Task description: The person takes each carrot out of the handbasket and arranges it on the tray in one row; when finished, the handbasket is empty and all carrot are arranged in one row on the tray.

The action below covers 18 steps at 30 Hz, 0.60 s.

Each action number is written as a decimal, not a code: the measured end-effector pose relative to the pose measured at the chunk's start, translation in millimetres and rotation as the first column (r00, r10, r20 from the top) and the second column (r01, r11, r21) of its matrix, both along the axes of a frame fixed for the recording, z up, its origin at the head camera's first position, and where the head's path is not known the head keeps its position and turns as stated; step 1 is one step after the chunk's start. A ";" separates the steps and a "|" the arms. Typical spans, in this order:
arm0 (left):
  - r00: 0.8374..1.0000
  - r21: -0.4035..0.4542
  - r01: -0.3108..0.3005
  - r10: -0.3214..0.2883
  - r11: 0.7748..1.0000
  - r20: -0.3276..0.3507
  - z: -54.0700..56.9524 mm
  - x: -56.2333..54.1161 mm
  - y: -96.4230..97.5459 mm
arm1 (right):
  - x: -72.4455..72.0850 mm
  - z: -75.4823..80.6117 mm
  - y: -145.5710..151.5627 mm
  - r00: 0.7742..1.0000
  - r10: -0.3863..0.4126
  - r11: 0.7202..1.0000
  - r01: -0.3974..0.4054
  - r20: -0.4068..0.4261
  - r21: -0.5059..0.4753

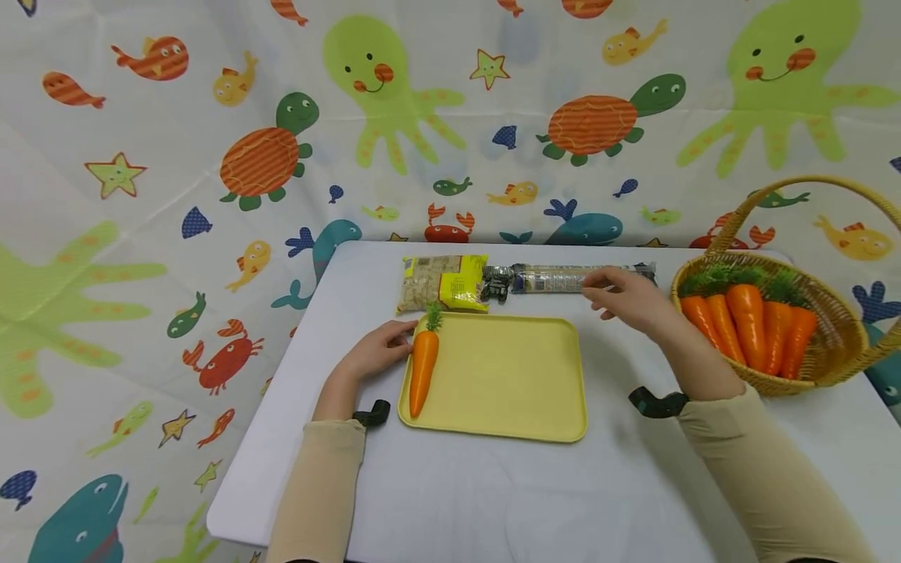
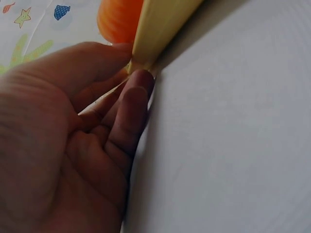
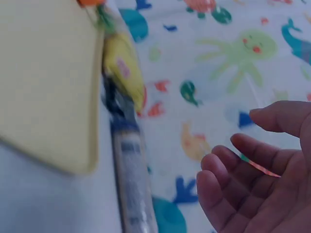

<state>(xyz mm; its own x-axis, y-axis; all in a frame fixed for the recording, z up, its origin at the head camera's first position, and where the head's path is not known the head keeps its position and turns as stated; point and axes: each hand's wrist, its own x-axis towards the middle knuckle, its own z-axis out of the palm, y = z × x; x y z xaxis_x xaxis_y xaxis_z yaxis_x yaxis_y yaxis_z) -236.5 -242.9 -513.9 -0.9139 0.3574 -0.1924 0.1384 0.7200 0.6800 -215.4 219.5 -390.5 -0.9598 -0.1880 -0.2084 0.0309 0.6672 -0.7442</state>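
Note:
My left hand (image 1: 380, 348) is at the left edge of a yellow tray (image 1: 507, 375). In the left wrist view its thumb lies at the tray's rim (image 2: 158, 29) and the fingers bend in under it, pinching the edge. One orange carrot (image 1: 423, 367) with a green top lies along the tray's left side, beside that hand. Over the table, right of the tray, my right hand (image 1: 626, 297) hangs in the air with relaxed, slightly bent fingers and nothing in them. It overlaps the end of a long clear-and-silver packet (image 1: 549, 278) in the head view.
A wicker basket (image 1: 845, 344) with a tall handle stands at the right, holding several carrots (image 1: 749, 324). Behind the tray lie a yellow bag (image 1: 443, 283) and a small black object (image 1: 497, 283). A sea-animal curtain (image 1: 436, 188) hangs behind the white table (image 1: 493, 500).

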 end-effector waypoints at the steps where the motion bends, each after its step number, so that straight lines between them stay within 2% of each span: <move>1: 1.000 0.002 -0.005 0.005 1.000 -0.003 0.7 0.2 -0.4 | -0.4 3.3 11.0 1.000 -0.019 1.000 0.019 -0.008 0.013; 7: 1.000 0.017 -0.012 0.012 1.000 0.002 1.9 0.5 -1.9 | -2.0 12.1 83.1 0.990 -0.138 0.988 0.137 0.018 0.070; 12: 1.000 -0.005 -0.014 0.014 1.000 0.018 -1.6 1.6 -2.8 | -1.3 7.2 136.5 0.983 -0.183 0.967 0.177 0.018 0.183; 18: 0.999 -0.016 -0.032 0.033 0.999 0.027 -4.3 2.5 -2.5 | 0.8 -2.1 176.2 0.960 -0.278 0.944 0.264 0.043 0.200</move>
<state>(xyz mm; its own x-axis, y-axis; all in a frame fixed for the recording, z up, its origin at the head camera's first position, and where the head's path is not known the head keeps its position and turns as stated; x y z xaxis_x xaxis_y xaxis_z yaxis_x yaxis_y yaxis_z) -234.0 -245.4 -518.2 -0.9193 0.3242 -0.2232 0.0959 0.7345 0.6718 -214.6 395.7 -392.6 -0.9508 0.1270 -0.2826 0.2774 0.7551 -0.5940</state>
